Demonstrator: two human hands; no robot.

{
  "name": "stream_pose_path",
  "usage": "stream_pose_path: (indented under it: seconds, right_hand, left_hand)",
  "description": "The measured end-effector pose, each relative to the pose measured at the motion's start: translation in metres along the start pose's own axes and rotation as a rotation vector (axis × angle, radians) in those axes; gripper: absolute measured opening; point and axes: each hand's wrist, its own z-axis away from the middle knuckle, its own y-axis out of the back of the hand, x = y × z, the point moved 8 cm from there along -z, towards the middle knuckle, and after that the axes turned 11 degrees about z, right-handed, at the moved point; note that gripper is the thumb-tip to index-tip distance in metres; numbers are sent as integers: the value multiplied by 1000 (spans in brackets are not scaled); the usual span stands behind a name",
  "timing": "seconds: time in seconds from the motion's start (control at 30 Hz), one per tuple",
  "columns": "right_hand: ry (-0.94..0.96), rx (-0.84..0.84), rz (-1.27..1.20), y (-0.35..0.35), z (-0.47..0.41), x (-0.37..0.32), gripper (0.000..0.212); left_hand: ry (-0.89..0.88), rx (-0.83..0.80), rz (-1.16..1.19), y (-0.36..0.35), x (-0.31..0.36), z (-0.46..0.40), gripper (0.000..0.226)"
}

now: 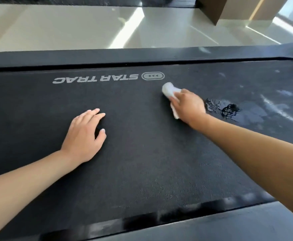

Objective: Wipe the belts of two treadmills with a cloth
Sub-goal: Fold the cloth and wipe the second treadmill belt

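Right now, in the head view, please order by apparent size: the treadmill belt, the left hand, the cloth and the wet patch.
1. treadmill belt
2. left hand, though it lies nearer the camera
3. wet patch and cloth: alike, and the right hand covers part of the cloth.

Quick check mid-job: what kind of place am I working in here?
Probably a gym: a treadmill belt printed STAR TRAC, glossy pale floor beyond, right hand wiping with a cloth.
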Motion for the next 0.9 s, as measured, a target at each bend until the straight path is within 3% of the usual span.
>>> stream_pose_path:
  seconds: [0.1,0.23,0.33,0.43,0.57,0.63,0.73,0.9]
  right_hand:
    - [241,-26,-58,-7,60,-66,31]
    - [770,-38,-270,7,179,-187,34]
    - [1015,-67,-324,12,210,-217,36]
    - [839,22,-232,4,140,-173,37]
    - [155,13,-72,-4,12,-43,31]
    - [-35,10,-7,-6,-4,-8,32]
    - [64,-22,-31,-7,25,-47,37]
    - [641,-16,-266,3,133,-189,27]
  left_hand:
    - [-16,15,12,3,1,-1,61]
    - [-75,-13,42,8,-1,-8,59]
    - [-160,-85,31,14,-7,-9,61]
    - [-189,-118,19,16,-10,2,64]
    - [-178,-134,15,11,-5,17,63]
    - [-164,-133,24,11,-4,21,64]
    - [-155,-133,25,9,-4,18,63]
    - [-169,-117,2,9,-7,-8,60]
